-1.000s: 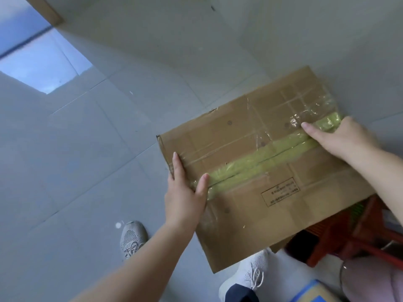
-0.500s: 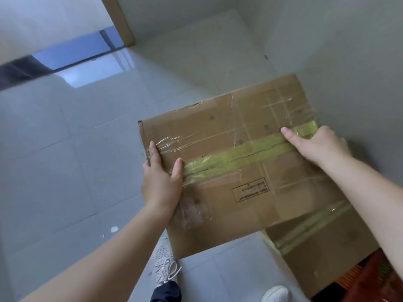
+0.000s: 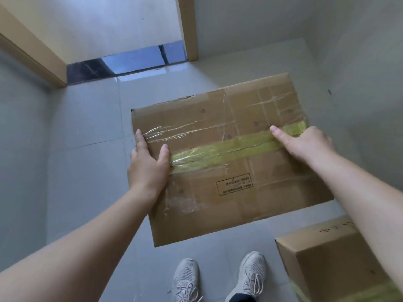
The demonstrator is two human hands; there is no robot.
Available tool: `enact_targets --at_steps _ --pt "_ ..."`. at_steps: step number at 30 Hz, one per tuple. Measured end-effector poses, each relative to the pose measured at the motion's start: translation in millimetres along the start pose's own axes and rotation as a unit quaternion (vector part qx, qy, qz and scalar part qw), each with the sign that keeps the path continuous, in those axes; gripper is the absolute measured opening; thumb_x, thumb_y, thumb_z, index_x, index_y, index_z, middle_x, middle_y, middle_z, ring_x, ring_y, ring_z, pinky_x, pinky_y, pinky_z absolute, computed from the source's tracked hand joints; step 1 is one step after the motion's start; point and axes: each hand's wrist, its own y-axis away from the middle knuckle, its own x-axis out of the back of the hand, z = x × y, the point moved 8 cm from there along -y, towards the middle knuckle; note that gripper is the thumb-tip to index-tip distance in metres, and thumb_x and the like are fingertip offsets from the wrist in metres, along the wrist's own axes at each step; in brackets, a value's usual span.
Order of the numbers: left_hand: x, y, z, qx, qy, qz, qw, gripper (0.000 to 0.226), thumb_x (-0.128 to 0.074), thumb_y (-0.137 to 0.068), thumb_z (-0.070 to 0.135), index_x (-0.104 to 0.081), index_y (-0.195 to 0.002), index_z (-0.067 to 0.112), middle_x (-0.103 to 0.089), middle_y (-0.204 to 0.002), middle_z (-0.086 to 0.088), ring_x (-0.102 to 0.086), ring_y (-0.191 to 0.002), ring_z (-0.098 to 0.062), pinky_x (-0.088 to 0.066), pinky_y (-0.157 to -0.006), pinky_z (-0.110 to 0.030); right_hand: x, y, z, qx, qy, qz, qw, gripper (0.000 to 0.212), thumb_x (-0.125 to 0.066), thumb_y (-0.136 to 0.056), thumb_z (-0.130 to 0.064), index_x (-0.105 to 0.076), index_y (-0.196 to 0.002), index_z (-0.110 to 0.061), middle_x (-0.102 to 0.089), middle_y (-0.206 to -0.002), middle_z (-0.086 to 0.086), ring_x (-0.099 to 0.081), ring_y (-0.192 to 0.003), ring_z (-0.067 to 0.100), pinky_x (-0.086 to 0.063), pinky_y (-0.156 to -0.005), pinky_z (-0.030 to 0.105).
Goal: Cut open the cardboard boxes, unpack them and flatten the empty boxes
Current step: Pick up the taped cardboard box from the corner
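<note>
A flattened cardboard box (image 3: 229, 188) hangs level above the floor, held between both hands. Yellow tape (image 3: 218, 153) runs along its middle seam, and clear tape crosses the upper part. My left hand (image 3: 148, 166) grips the left edge, thumb on top beside the tape's end. My right hand (image 3: 309, 140) grips the right edge with its thumb lying along the yellow tape; the fingers wrap round the edge. A second cardboard box (image 3: 327, 258), still in box shape, stands on the floor at the lower right, partly behind my right forearm.
Grey floor tiles (image 3: 87, 131) spread under and left of the flat box. My two white shoes (image 3: 218, 277) stand just below it. A doorway with a wooden frame (image 3: 189, 29) opens at the top. A white wall (image 3: 359, 62) closes the right side.
Both hands keep the same hold while the flat box has travelled away from the red stool, which has left the view. The doorway and the second box have come into view.
</note>
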Motion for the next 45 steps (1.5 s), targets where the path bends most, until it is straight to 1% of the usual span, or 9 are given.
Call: enact_targets --at_steps 7,14,19,23,32,39,41,43,45 --pt "7.5 -34.2 -26.4 0.029 -0.029 0.034 0.999 0.076 -0.046 -0.09 0.053 -0.007 -0.151 0.03 -0.035 -0.148 -0.013 -0.04 -0.129 -0.036 -0.033 -0.103 -0.042 -23.8 -19.8 -51.6 0.039 0.006 -0.027 0.999 0.116 -0.037 -0.058 -0.094 -0.05 -0.127 -0.001 -0.054 -0.131 0.016 -0.047 -0.122 0.038 -0.043 -0.092 0.041" --pt "-27.2 -82.1 -83.7 0.03 -0.04 0.019 0.999 0.079 -0.046 -0.089 0.054 -0.005 -0.151 0.026 -0.034 -0.15 -0.01 -0.039 -0.131 -0.034 -0.032 -0.105 -0.041 -102.2 -28.2 -63.3 0.012 -0.007 -0.029 0.999 0.112 -0.043 -0.059 -0.092 -0.051 -0.125 -0.002 -0.053 -0.133 0.016 -0.047 -0.123 0.038 -0.042 -0.093 0.041" --pt "-43.4 -126.2 -127.3 0.024 -0.054 0.015 0.998 0.08 -0.045 -0.089 0.055 -0.006 -0.151 0.025 -0.035 -0.149 -0.011 -0.039 -0.131 -0.034 -0.033 -0.104 -0.041 -159.0 -29.8 -80.0 -0.012 -0.007 -0.028 1.0 0.11 -0.044 -0.058 -0.092 -0.053 -0.122 -0.003 -0.055 -0.128 0.016 -0.05 -0.119 0.038 -0.043 -0.087 0.04" --pt "-52.6 -152.9 -163.7 0.029 -0.072 0.01 0.997 0.08 -0.045 -0.088 0.056 -0.007 -0.151 0.024 -0.035 -0.149 -0.013 -0.04 -0.13 -0.036 -0.033 -0.104 -0.041 -198.4 -31.7 -99.6 -0.008 -0.005 -0.024 1.0 0.108 -0.044 -0.059 -0.091 -0.054 -0.12 -0.004 -0.057 -0.125 0.015 -0.052 -0.115 0.037 -0.038 -0.075 0.037" --pt "-87.1 -187.1 -207.2 0.044 -0.095 -0.003 0.995 0.081 -0.043 -0.088 0.06 -0.006 -0.151 0.025 -0.034 -0.145 -0.017 -0.042 -0.124 -0.042 -0.035 -0.101 -0.044 -258.4 -51.4 -119.7 -0.003 0.001 -0.021 1.0 0.105 -0.045 -0.061 -0.09 -0.052 -0.122 -0.005 -0.057 -0.125 0.013 -0.051 -0.116 0.036 -0.041 -0.08 0.038" --pt "-103.6 -195.8 -207.7 0.032 -0.11 0.008 0.993 0.083 -0.042 -0.088 0.06 -0.005 -0.151 0.02 -0.026 -0.15 -0.017 -0.041 -0.125 -0.042 -0.034 -0.101 -0.044 -278.6 -62.7 -113.5 0.005 0.025 -0.015 1.0 0.109 -0.045 -0.061 -0.09 -0.048 -0.127 -0.003 -0.054 -0.129 0.015 -0.05 -0.117 0.038 -0.043 -0.087 0.041" --pt "-108.7 -197.3 -208.8 0.059 -0.131 -0.001 0.99 0.084 -0.038 -0.088 0.062 -0.001 -0.151 0.019 -0.012 -0.155 -0.018 -0.033 -0.132 -0.044 -0.029 -0.105 -0.049 -279.9 -67.0 -114.5 0.014 0.047 -0.021 0.999 0.109 -0.042 -0.061 -0.091 -0.049 -0.126 -0.004 -0.055 -0.128 0.015 -0.051 -0.116 0.038 -0.043 -0.085 0.04" --pt "-116.1 -195.0 -200.5 0.069 -0.192 -0.004 0.979 0.086 -0.032 -0.089 0.063 0.003 -0.151 0.015 0.009 -0.156 -0.022 -0.005 -0.142 -0.042 -0.011 -0.111 -0.058 -277.0 -72.7 -116.1 0.037 0.083 -0.033 0.995 0.105 -0.035 -0.065 -0.091 -0.053 -0.122 -0.005 -0.057 -0.126 0.015 -0.053 -0.114 0.037 -0.04 -0.078 0.038" --pt "-129.9 -190.4 -170.2 0.012 -0.236 0.007 0.972 0.085 -0.028 -0.09 0.062 0.003 -0.15 0.012 0.016 -0.154 -0.023 0.014 -0.143 -0.036 0.004 -0.113 -0.057 -270.1 -82.1 -114.0 0.054 0.101 -0.034 0.993 0.101 -0.028 -0.069 -0.09 -0.054 -0.123 -0.007 -0.058 -0.125 0.014 -0.054 -0.113 0.037 -0.036 -0.074 0.037"
